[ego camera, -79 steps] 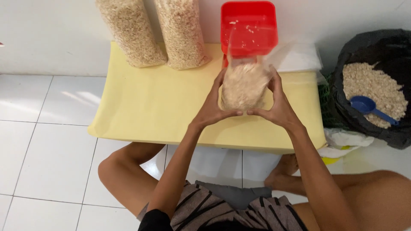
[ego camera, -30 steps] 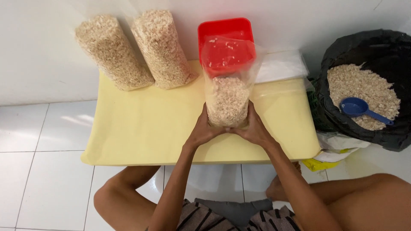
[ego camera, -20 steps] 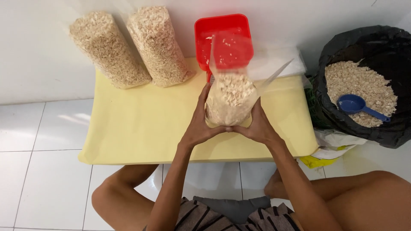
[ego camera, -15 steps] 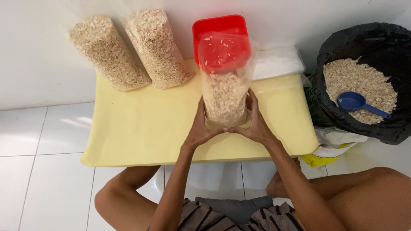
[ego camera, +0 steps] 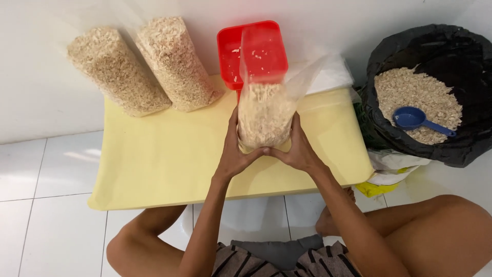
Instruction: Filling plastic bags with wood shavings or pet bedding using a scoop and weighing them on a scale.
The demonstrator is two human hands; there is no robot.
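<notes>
Cupping a clear plastic bag [ego camera: 264,115] of pale flakes from both sides, the two hands meet at its base: the left hand [ego camera: 237,149] curls round the left side with its thumb along the bag's edge, the right hand [ego camera: 299,149] round the right side, and their fingertips touch beneath the bag's bottom. Whether the bag stands on the yellow tabletop [ego camera: 169,154] or is lifted just clear of it cannot be told, since the hands hide its underside. The bag is filled only in its lower half; its empty upper part rises see-through in front of a red tub [ego camera: 252,54], so the tub's front wall shows only as a blur through the plastic. The tub's base is hidden too.

Two filled bags [ego camera: 146,69] of the same flakes lean at the back left of the tabletop against the white wall, side by side and touching. A crumpled sheet of clear plastic [ego camera: 328,74] lies at the back right, partly behind the held bag. Right of the tabletop a black sack [ego camera: 464,149] holds loose flakes with a blue scoop [ego camera: 417,120] lying on them; the sack's right edge is cut off. Something yellow [ego camera: 376,189] peeps out under the sack, too hidden to identify.
</notes>
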